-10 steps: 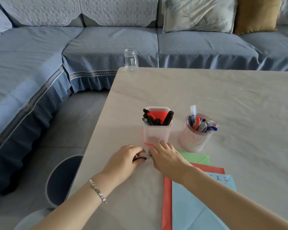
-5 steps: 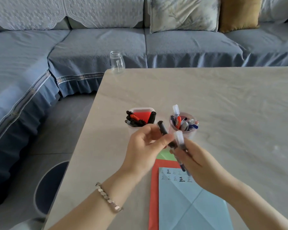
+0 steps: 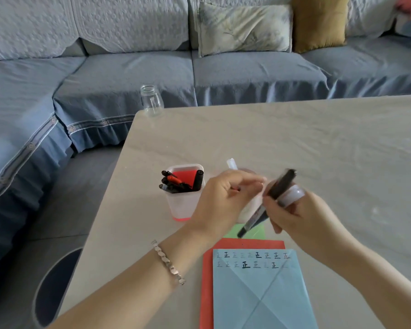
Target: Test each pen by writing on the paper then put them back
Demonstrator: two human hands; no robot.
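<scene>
My right hand (image 3: 304, 217) is closed on a black marker (image 3: 274, 193), tilted with its tip down over the green paper (image 3: 258, 232). The same hand also holds a translucent capped pen (image 3: 293, 194). My left hand (image 3: 221, 200) hovers just left of the marker with fingers curled; motion blur hides whether it touches the marker. A square white pen holder (image 3: 183, 206) with black and red markers stands left of it. The round pen cup (image 3: 246, 170) is mostly hidden behind my hands. A blue sheet (image 3: 259, 295) with two rows of written characters lies on a red sheet (image 3: 207, 281).
A glass jar (image 3: 152, 100) stands at the table's far left corner. The table's left edge (image 3: 109, 186) drops to the floor, where a dark round object (image 3: 50, 288) lies. A blue sofa (image 3: 247, 74) with cushions runs behind and to the left.
Both hands rose from the table by the square holder. The black marker went from my left hand into my right, which also kept the translucent pen. The view shifted left.
</scene>
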